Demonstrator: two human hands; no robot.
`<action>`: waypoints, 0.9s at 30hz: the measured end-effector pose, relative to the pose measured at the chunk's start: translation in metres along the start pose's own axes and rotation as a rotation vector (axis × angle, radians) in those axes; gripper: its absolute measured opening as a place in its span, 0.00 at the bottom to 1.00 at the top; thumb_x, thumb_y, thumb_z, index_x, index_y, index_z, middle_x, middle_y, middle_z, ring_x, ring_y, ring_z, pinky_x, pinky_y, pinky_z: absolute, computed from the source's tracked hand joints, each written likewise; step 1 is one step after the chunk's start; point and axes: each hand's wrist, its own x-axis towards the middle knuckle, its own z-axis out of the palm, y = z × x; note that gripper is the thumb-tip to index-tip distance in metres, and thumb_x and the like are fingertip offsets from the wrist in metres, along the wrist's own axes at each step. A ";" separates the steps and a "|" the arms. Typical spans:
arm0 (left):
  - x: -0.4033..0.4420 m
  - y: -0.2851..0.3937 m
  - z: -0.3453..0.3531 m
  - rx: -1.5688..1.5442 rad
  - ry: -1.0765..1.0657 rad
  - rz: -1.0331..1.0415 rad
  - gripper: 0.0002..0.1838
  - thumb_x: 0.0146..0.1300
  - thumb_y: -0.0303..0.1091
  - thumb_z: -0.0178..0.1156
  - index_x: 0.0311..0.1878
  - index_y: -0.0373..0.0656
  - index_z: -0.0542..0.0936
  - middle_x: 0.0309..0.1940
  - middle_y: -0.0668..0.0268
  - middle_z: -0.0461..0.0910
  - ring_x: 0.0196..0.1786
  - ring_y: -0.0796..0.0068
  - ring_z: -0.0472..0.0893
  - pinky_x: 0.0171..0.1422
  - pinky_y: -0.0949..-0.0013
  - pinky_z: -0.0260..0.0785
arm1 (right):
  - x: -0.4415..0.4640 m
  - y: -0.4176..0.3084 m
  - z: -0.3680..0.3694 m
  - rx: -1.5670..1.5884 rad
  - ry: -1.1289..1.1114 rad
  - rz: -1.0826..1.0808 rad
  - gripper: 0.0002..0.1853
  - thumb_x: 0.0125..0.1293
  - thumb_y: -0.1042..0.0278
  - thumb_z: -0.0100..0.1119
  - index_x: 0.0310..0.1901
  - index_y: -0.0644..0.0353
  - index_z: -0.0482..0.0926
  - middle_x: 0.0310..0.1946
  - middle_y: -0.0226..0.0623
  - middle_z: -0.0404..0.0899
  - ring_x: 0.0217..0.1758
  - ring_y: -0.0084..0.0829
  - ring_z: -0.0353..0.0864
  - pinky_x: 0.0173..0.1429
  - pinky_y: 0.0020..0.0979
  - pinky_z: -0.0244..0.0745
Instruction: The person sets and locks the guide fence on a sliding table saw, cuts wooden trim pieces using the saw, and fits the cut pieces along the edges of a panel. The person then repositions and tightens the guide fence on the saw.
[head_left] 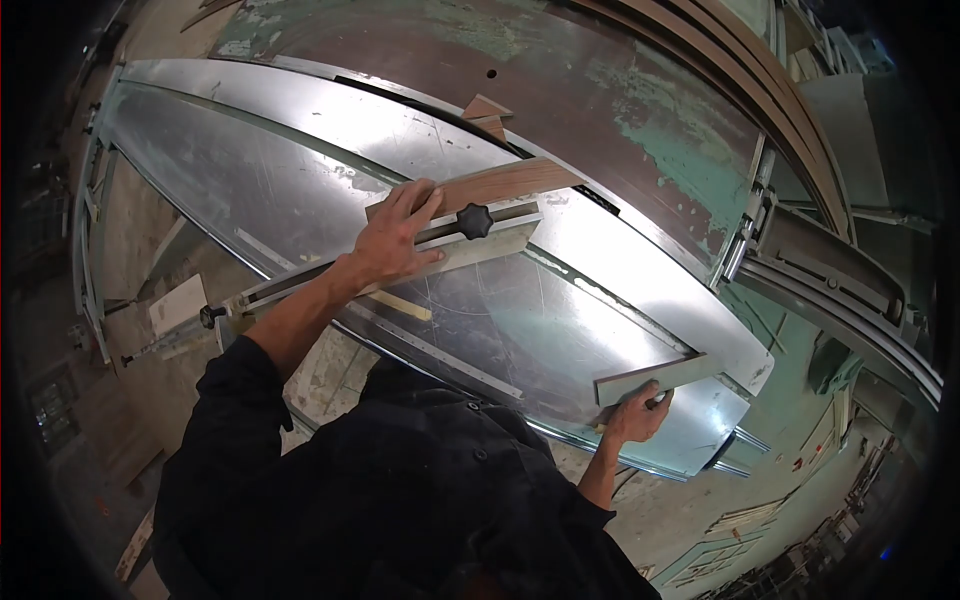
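My left hand [400,235] lies over a long metal fence [490,245] with a black star knob [474,221]. Its fingers reach onto a reddish-brown wooden board [510,182] along the fence's far side, and the thumb rests on the near side, so the hand clasps board and fence together. At the right, my right hand [640,412] grips a short, narrow wooden piece [655,378] by its near edge. That piece sits over the sliding metal table [580,310], tilted up to the right. Whether it touches the metal I cannot tell.
Small wood offcuts [487,112] lie beside the dark slot past the board. A worn brown-green tabletop [560,70] extends beyond. Metal rails and a saw fence [830,270] stand at the right. A yellowish strip [402,305] lies on the metal nearby.
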 end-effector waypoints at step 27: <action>-0.001 -0.033 -0.012 0.036 0.034 0.050 0.47 0.48 0.43 0.77 0.70 0.30 0.70 0.69 0.49 0.64 0.71 0.46 0.67 0.74 0.50 0.66 | -0.020 -0.022 0.012 -0.030 -0.012 -0.044 0.26 0.71 0.50 0.61 0.64 0.59 0.80 0.48 0.41 0.86 0.42 0.38 0.88 0.48 0.41 0.80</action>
